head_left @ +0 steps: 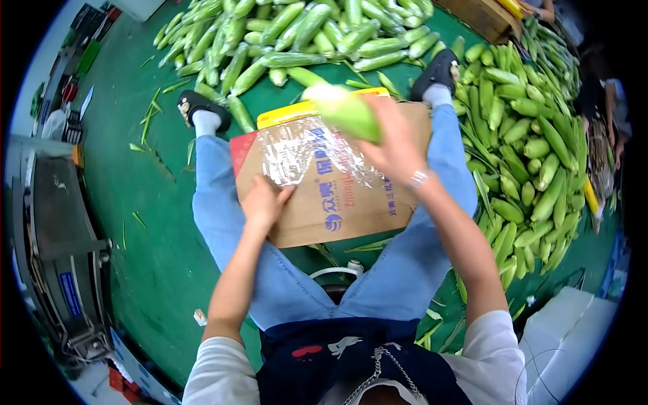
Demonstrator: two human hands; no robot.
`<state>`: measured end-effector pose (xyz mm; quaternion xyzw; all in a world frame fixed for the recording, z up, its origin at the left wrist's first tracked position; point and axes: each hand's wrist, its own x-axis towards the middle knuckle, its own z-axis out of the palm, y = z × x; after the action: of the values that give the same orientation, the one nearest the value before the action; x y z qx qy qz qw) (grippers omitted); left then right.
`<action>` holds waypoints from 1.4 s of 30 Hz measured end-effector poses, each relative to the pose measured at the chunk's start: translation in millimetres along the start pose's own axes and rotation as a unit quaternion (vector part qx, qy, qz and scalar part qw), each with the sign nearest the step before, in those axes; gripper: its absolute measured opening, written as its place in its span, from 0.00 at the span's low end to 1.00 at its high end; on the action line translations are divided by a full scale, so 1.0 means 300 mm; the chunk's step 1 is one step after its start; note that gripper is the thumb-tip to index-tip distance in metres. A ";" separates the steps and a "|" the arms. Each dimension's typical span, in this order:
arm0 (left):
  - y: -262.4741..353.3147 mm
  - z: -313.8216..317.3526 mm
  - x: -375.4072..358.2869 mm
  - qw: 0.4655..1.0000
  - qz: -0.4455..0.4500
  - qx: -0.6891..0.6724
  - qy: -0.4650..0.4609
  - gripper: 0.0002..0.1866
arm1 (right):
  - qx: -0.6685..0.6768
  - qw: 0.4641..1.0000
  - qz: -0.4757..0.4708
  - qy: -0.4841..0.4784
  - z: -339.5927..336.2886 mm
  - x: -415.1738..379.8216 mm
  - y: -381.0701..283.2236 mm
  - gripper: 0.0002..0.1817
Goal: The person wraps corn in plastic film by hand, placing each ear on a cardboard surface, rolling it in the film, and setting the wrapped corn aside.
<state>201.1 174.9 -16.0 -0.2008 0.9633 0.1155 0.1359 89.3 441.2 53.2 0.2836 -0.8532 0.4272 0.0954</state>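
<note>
In my right hand point(395, 145) is a green ear of corn point(351, 118), blurred by motion and held above a flat piece of cardboard point(304, 219). The cardboard lies across my lap, printed in blue and red. Clear plastic film point(287, 158) is spread over its upper part, wrinkled and shiny. A yellow bar point(287, 115) runs along the cardboard's far edge, partly hidden behind the corn. My left hand point(265, 202) rests on the cardboard by the lower left corner of the film, thumb and fingers apart.
Film-wrapped corn point(297, 30) is heaped on the green floor point(148, 223) beyond my feet. A large pile of unwrapped corn point(526, 155) sits to my right. A metal machine point(64, 236) stands at left, a white box point(567, 337) at lower right. Another person's arm point(540, 10) shows at top right.
</note>
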 end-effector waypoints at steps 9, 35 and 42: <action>-0.212 0.032 0.104 0.748 -0.082 -0.623 -0.213 0.14 | -0.122 0.962 -0.051 -0.240 0.366 -0.034 0.133 0.37; 0.049 0.088 -0.041 0.900 0.409 -0.155 -0.004 0.32 | -0.094 0.979 0.178 -0.025 0.228 -0.315 0.083 0.09; 0.074 0.072 0.021 0.927 0.293 -0.091 0.217 0.33 | -0.220 0.962 0.128 -0.100 0.363 -0.243 0.070 0.16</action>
<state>191.0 198.4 -34.3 0.0585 0.9704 0.1913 -0.1355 146.0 395.1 -57.7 0.1853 -0.9605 0.2071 0.0143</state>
